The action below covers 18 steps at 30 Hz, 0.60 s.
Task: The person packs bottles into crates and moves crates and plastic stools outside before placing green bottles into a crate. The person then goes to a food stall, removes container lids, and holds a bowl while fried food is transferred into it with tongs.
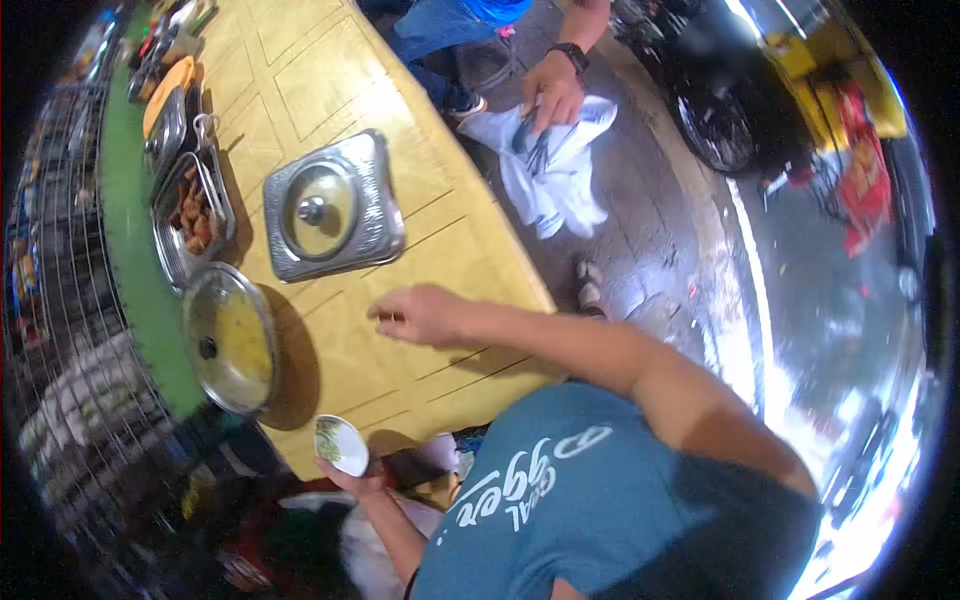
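My left hand (366, 481) grips a small white bowl (348, 448) with green bits along one inner side, just off the near corner of the yellow table (400, 385). Above the tabletop my right hand (425, 315) hovers with loosely bent fingers, a gap between them and nothing visible inside. Left of it stands a round pot with a glass lid (232, 338), yellowish beneath the glass. Beyond my right hand sits a square metal pan (380, 215) with a round glass lid (325, 205) and a shiny knob.
A metal tray (228, 215) holds browned fried pieces. Farther along are a lidded metal tray (168, 130) and an orange plate (168, 95). Across the table's right edge, another person's hand (555, 95) holds a white cloth-like item (560, 170). A motorbike (715, 110) stands on the street side; wire mesh (60, 260) lines the left.
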Motion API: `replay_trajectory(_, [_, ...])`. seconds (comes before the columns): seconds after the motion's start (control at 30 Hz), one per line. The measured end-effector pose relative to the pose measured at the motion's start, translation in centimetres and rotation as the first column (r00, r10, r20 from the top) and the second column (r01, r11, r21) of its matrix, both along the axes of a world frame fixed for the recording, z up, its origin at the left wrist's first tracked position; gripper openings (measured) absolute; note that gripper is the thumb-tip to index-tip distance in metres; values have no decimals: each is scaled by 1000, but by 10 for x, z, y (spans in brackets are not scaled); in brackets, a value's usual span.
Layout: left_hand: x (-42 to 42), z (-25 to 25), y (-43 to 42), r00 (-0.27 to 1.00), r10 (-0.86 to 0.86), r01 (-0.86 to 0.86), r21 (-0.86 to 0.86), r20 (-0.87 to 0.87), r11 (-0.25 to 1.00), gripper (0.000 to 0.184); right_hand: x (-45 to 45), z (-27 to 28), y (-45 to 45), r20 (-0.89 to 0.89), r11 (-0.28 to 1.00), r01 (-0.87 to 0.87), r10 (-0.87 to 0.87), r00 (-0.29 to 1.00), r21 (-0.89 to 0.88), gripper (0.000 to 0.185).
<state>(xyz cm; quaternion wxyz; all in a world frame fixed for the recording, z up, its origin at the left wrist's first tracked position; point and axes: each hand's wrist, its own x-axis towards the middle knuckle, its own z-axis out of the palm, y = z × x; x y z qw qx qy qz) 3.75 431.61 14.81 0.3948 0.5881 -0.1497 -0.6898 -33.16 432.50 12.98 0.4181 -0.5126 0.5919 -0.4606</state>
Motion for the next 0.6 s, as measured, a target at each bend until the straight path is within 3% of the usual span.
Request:
replay_trajectory(0.03, [12, -27, 23, 993, -91, 87, -47, -81, 995, 72, -28, 0, 27, 12, 1000, -23, 24, 1000, -12, 32])
replay_trajectory(0.07, [-57, -11, 42, 950, 237, -260, 95, 205, 961, 69, -43, 4, 64, 52, 996, -80, 78, 996, 42, 31])
replay_trajectory(0.1, [-17, -57, 59, 952, -158, 154, -38, -263, 987, 63, -50, 9, 101, 101, 985, -139, 129, 987, 102, 30])
replay_trajectory(0.13, [-62, -54, 73, 990, -89, 89, -8, -106, 996, 59, -65, 10, 130, 123, 982, -149, 134, 983, 117, 30])
replay_trajectory(0.17, [-88, -42, 86, 990, -103, 103, -3, -95, 995, 58, -78, 11, 156, 100, 979, -116, 101, 990, 165, 29])
replay_trajectory(0.2, [-116, -28, 100, 999, 30, -31, 62, 28, 998, 59, -92, 14, 176, 62, 975, -88, 77, 995, 203, 29])
replay_trajectory(0.27, [-131, -17, 115, 998, 26, -27, 24, 60, 999, 60, -112, 22, 190, 60, 969, -89, 77, 995, 232, 28])
replay_trajectory(0.33, [-134, -1, 125, 996, -32, 35, -30, 87, 999, 59, -122, 26, 187, 65, 968, -94, 81, 995, 234, 28])
replay_trajectory(0.43, [-145, 9, 146, 961, 213, -211, -31, 176, 977, 58, -123, 30, 155, 29, 971, -193, 191, 981, 138, 28])
replay_trajectory(0.47, [-156, 27, 153, 937, 203, -207, -15, 285, 978, 56, -121, 35, 139, 0, 971, -210, 211, 977, 112, 27])
replay_trajectory(0.5, [-169, 36, 156, 914, 336, -336, -40, 226, 941, 59, -122, 41, 121, -41, 971, -226, 229, 973, 75, 27])
replay_trajectory(0.6, [-152, 26, 172, 926, 353, -332, -156, 133, 930, 66, -127, 56, 70, -176, 958, -284, 274, 945, -29, 28])
